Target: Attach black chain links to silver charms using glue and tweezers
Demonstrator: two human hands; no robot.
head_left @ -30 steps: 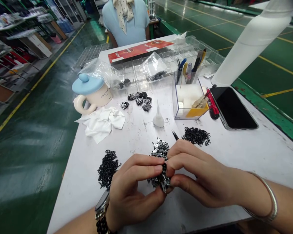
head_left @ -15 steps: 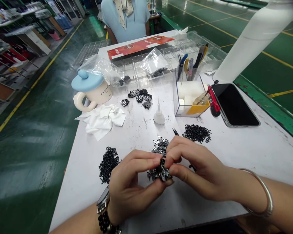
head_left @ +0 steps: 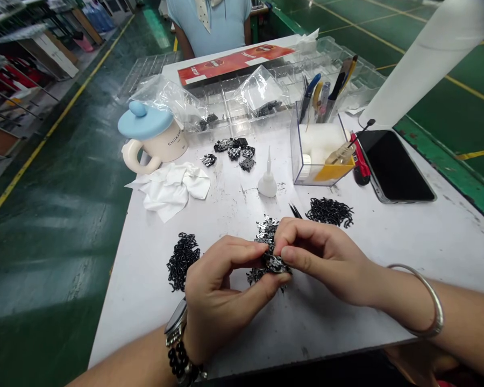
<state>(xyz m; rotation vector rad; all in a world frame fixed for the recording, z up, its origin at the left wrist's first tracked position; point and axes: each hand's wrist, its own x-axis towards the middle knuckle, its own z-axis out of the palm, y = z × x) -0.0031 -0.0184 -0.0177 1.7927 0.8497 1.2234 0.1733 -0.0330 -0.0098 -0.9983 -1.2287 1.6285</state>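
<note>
My left hand (head_left: 221, 293) and my right hand (head_left: 322, 255) meet over the white table (head_left: 387, 301), both pinching one small dark metal part (head_left: 275, 263) between fingertips. Black tweezers (head_left: 295, 210) poke out from behind my right hand, which holds them too. Under the hands lies a heap of small shiny metal parts (head_left: 266, 231). A pile of black links (head_left: 182, 257) lies left of my left hand, another black pile (head_left: 329, 210) beyond my right hand.
Farther back stand a cream mug with blue lid (head_left: 153, 134), a crumpled white cloth (head_left: 173, 188), a small white nozzle bottle (head_left: 267, 180), a clear tool box (head_left: 318, 150), a phone (head_left: 395, 166) and clear compartment trays (head_left: 266, 91). A person in a light blue top (head_left: 210, 21) sits behind.
Both hands have drawn slightly away from me and risen in view while still pinching the small part; the view has shifted a little toward the table.
</note>
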